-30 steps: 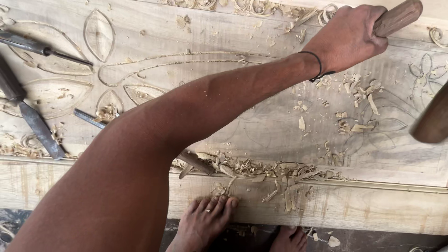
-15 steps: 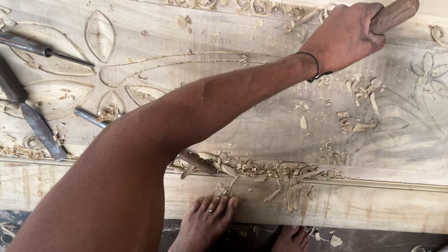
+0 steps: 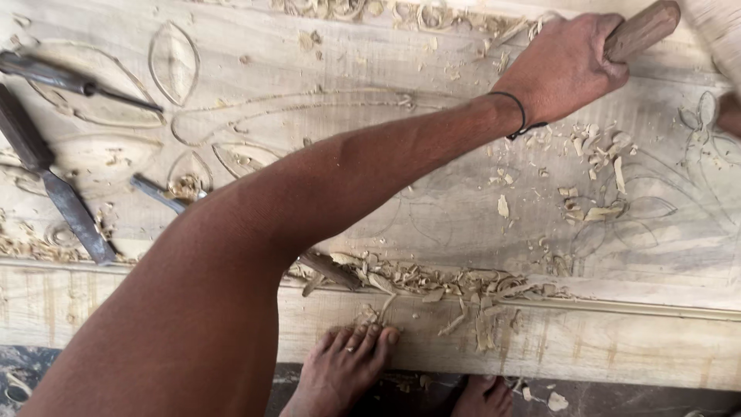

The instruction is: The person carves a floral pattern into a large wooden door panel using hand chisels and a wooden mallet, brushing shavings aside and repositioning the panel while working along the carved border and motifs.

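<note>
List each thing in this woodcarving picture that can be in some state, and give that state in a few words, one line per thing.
left hand: closed around a wooden handle
wooden handle: gripped, end sticking out of the fist
right hand: mostly out of frame, grip unclear
wood panel: lying flat, partly carved
wood shavings: loose, scattered
flat chisel: lying unused
thin chisel: lying unused
black cord: worn on the left wrist

One carved wooden panel (image 3: 432,224) holds three loose chisels (image 3: 54,185) (image 3: 73,81) (image 3: 158,193), one more chisel (image 3: 641,29) sits in one hand (image 3: 567,66); two bare feet (image 3: 343,371) (image 3: 482,394) show below.
</note>
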